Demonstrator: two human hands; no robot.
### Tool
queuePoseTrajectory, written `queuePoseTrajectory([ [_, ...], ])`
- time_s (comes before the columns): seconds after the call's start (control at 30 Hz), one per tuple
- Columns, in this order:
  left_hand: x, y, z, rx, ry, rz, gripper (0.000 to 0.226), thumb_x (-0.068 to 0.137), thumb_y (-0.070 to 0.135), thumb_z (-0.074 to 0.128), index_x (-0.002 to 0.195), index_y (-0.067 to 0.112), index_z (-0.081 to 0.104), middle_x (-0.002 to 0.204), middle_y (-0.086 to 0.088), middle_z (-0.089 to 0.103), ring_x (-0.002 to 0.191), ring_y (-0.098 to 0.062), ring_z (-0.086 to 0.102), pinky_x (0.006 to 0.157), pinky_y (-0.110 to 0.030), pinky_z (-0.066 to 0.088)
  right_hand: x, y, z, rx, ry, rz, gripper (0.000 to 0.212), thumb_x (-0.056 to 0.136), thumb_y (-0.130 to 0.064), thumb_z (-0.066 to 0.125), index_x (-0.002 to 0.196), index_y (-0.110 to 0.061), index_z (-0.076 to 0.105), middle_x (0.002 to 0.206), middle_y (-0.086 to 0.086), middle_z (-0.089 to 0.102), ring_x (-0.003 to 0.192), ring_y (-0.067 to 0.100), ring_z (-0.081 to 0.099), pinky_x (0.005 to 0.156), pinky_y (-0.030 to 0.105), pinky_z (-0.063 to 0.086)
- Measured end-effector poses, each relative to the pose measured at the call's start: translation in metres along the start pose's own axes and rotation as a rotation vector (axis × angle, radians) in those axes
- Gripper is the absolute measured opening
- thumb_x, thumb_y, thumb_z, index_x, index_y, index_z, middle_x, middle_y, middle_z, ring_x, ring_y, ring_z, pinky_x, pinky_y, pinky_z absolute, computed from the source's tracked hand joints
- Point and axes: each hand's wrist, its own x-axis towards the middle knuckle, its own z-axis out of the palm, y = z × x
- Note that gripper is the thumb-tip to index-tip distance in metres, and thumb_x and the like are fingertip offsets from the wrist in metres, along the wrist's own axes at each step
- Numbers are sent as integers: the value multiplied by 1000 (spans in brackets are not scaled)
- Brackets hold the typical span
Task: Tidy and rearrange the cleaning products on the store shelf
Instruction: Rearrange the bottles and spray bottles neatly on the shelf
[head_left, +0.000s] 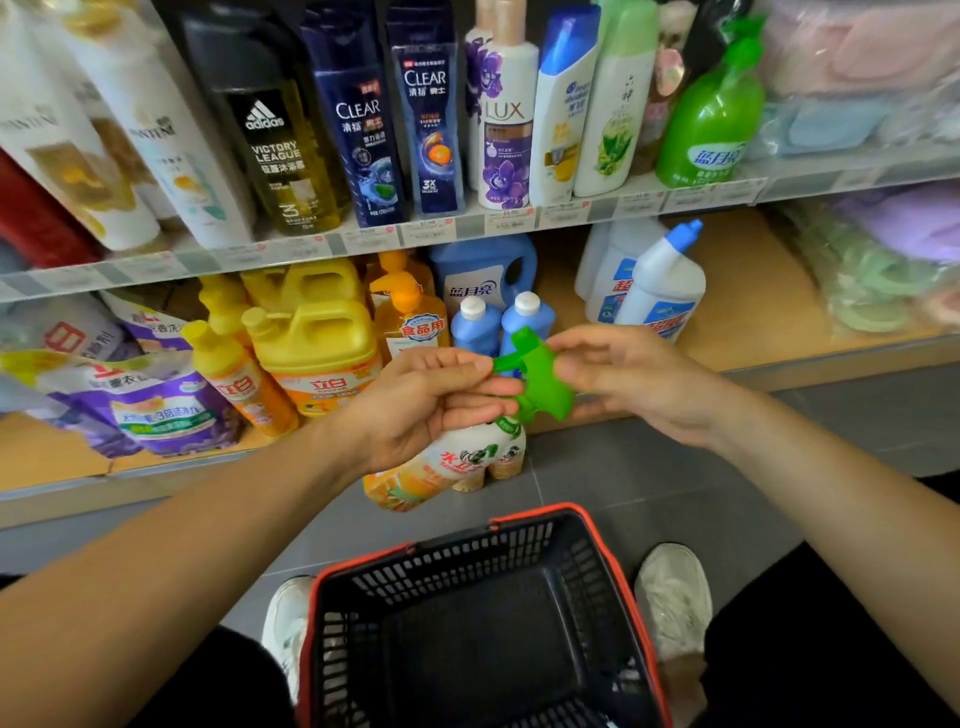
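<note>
Here, glossy bottle (457, 462), angular green plastic trigger (543, 387)

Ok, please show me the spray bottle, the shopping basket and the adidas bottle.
spray bottle (540, 387): head view, green trigger head.
shopping basket (457, 558): head view, black back wall.
adidas bottle (272, 156): head view, front label.

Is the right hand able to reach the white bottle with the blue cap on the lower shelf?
Probably yes, once freed. The white bottle stands just behind the right hand with nothing between them, but that hand now pinches the green head of the spray bottle that the left hand holds.
</note>
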Motion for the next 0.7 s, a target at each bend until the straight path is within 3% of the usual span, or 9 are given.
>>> queuePoseTrajectory([
  [0.07,-2,2,-2,28,0,12,15,81,20,67,80,16,82,99,-16,78,83,-23,78,62,-20,61,0,0,7,-241,40,-129,47,69,-19,86,112,-23,66,104,-1,72,94,6,68,81,23,56],
  [0.17,-4,5,-4,106,-11,50,11,81,21,69,85,14,76,98,-14,78,77,-19,78,56,-19,59,2,-4,12,-353,78,-239,48,75,-2,83,115,-21,63,105,-3,71,94,-2,67,80,18,53],
  [0.4,18,-4,-20,428,79,103,12,98,15,62,106,16,71,93,-3,79,81,-11,75,64,-19,57,11,-21,-19,-604,164,-320,45,79,-6,82,115,-27,65,103,-13,69,92,-3,64,84,20,55],
  [0.47,28,-14,-33,622,146,126,12,97,12,65,105,17,72,89,0,78,84,-10,73,67,-16,55,15,-20,-31,-691,214,-303,41,80,-9,81,115,-25,66,100,-9,69,90,1,63,84,26,54],
  [0.53,41,-28,-48,971,194,188,14,94,12,70,107,16,72,92,4,74,89,-12,68,75,-18,55,19,-17,-42,-758,271,-272,39,82,-11,79,117,-21,67,101,-3,70,93,8,64,87,35,53],
  [0.6,52,-42,-62,1286,173,200,26,92,17,72,118,16,70,108,2,71,102,-15,65,89,-29,55,25,-14,-51,-803,330,-229,39,83,-13,78,120,-17,66,106,4,70,99,19,65,90,43,53],
  [0.7,66,-62,-79,1552,62,148,46,93,28,70,136,17,59,137,-6,61,127,-23,54,106,-36,44,37,-12,-61,-862,387,-208,40,82,-16,79,120,-17,67,109,4,70,102,23,65,90,40,52],
])
